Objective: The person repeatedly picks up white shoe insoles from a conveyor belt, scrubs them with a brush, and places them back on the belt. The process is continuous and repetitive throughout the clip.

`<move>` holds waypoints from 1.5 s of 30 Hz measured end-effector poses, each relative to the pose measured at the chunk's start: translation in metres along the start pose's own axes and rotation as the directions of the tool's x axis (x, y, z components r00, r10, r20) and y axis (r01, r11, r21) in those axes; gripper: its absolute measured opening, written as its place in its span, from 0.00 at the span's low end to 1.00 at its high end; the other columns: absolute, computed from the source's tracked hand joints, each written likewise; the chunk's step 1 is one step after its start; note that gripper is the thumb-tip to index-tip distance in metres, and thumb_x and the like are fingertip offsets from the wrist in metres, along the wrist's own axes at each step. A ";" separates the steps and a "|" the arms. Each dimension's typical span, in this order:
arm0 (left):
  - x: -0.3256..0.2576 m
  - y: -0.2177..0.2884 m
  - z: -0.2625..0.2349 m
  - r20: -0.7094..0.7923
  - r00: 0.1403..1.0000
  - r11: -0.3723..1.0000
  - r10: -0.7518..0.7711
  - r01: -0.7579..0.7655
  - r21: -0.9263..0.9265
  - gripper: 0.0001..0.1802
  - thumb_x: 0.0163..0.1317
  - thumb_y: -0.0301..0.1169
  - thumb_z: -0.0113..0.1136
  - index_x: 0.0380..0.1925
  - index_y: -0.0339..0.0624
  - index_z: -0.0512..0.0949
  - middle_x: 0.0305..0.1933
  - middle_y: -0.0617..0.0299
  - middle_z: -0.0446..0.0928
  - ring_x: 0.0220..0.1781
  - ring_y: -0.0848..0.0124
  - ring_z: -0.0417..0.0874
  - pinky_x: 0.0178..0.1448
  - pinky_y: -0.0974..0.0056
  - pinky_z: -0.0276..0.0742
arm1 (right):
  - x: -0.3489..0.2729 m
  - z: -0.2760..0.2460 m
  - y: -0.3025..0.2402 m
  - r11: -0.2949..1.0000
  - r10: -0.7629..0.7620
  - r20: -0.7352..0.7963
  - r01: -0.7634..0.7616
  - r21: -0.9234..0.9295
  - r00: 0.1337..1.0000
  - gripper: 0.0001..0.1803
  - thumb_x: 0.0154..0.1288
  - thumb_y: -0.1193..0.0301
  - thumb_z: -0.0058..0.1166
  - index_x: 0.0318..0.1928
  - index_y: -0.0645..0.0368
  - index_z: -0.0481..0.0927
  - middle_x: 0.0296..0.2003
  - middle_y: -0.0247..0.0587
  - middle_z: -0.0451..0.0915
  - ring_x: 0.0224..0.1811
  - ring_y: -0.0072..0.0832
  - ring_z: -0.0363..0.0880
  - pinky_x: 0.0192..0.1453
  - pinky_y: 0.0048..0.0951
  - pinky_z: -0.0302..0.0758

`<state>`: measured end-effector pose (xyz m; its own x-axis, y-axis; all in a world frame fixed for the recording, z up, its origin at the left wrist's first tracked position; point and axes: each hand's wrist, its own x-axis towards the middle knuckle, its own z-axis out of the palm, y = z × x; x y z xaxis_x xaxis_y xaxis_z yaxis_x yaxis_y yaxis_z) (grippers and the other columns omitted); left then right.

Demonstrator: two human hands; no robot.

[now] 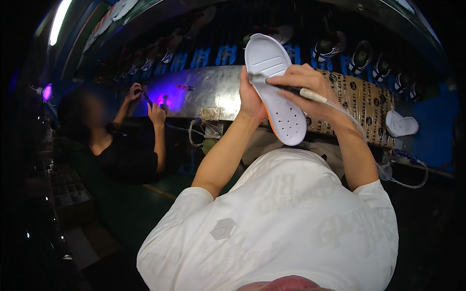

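Observation:
A white shoe sole (286, 119) with an orange edge is held up in front of me, tilted, its ribbed end away from me and its end with small holes toward me. My left hand (250, 99) grips it by the left side near the middle. In my right hand (309, 87) is a brush (293, 89) with a dark handle and a thin clear tube running from its back end. The bristles touch the sole's inner face around its middle, near the left edge.
A metal bench (213, 80) crosses ahead, partly covered with printed brown wrapping (366, 104). Another white sole (402, 124) lies at the right. Shoes (360, 57) sit along blue holders (226, 55) behind. The tube (412, 186) loops at the right. A co-worker (131, 155) works at the left under purple light.

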<state>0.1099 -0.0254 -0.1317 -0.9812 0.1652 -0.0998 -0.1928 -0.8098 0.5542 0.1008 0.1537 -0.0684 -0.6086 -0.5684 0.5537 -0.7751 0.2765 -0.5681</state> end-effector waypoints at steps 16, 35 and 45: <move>0.048 0.060 0.021 0.430 0.903 0.988 -0.002 0.068 -0.140 0.49 0.69 0.72 0.28 0.64 0.38 0.72 0.53 0.43 0.75 0.44 0.58 0.79 0.44 0.52 0.80 | -0.009 -0.014 -0.024 0.995 -0.068 0.096 0.060 0.078 0.993 0.17 0.59 0.70 0.71 0.50 0.53 0.90 0.32 0.35 0.82 0.32 0.30 0.76 0.41 0.33 0.72; 0.071 0.084 0.110 0.299 0.890 0.844 -0.345 0.155 0.514 0.33 0.82 0.52 0.38 0.69 0.37 0.73 0.64 0.49 0.80 0.61 0.63 0.84 0.64 0.61 0.81 | -0.009 -0.041 -0.033 0.987 -0.107 0.300 0.065 0.146 0.948 0.16 0.60 0.70 0.70 0.50 0.49 0.90 0.28 0.31 0.75 0.32 0.29 0.71 0.39 0.32 0.67; 0.079 0.078 0.124 0.083 0.828 0.259 -0.555 0.077 0.963 0.39 0.77 0.62 0.40 0.61 0.38 0.79 0.53 0.46 0.83 0.51 0.60 0.84 0.56 0.55 0.81 | -0.012 -0.054 -0.040 0.999 -0.046 0.219 0.043 0.020 0.975 0.15 0.60 0.71 0.69 0.49 0.50 0.89 0.29 0.30 0.75 0.33 0.30 0.71 0.44 0.33 0.69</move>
<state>0.0184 -0.0054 0.0057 -0.7045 0.6329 -0.3212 -0.1146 0.3452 0.9315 0.1298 0.1912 -0.0189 -0.5201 -0.7365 0.4325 -0.7969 0.2363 -0.5560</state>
